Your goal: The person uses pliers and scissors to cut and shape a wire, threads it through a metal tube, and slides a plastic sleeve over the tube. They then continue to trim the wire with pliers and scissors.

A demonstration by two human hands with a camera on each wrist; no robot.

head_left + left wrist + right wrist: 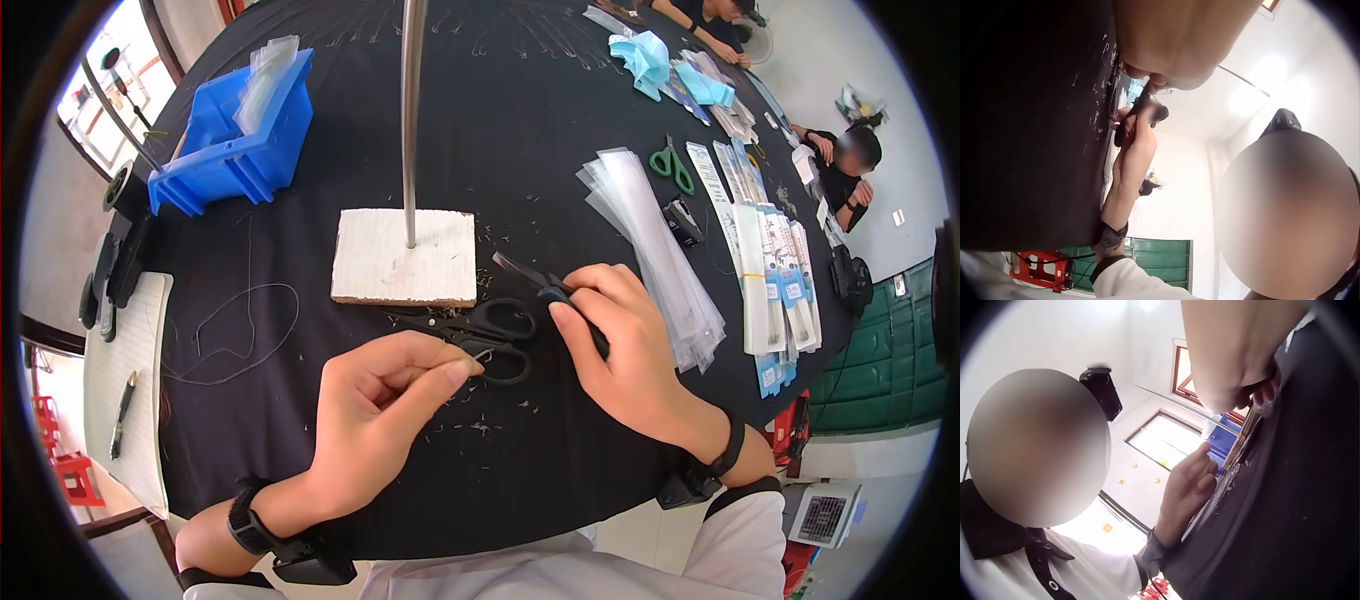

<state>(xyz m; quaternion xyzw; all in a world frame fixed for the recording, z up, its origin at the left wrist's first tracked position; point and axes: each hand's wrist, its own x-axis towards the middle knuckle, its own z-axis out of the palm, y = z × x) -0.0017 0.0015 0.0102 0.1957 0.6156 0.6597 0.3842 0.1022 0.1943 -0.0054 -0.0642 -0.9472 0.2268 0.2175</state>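
Observation:
My left hand (372, 405) pinches a tiny bent piece of thin wire (486, 354) between thumb and forefinger. In my right hand (635, 345) is a pair of pliers (551, 291) with dark handles, its metal nose pointing up and left, apart from the wire. Black-handled scissors (515, 378) lie on the cloth between the hands, partly behind the left fingertips. Just beyond them stands a white block (370, 255) bearing an upright metal rod (410, 130). The left wrist view shows the right hand with the pliers from the side; the right wrist view shows the left hand's curled fingers.
Wire scraps (480, 427) dot the black cloth. A blue bin (285, 130) stands back left, near a loose black cord (297, 310) and a notebook (105, 400) with a pen (123, 415). Clear plastic sleeves (660, 260), green scissors (680, 172) and packets (755, 290) lie right.

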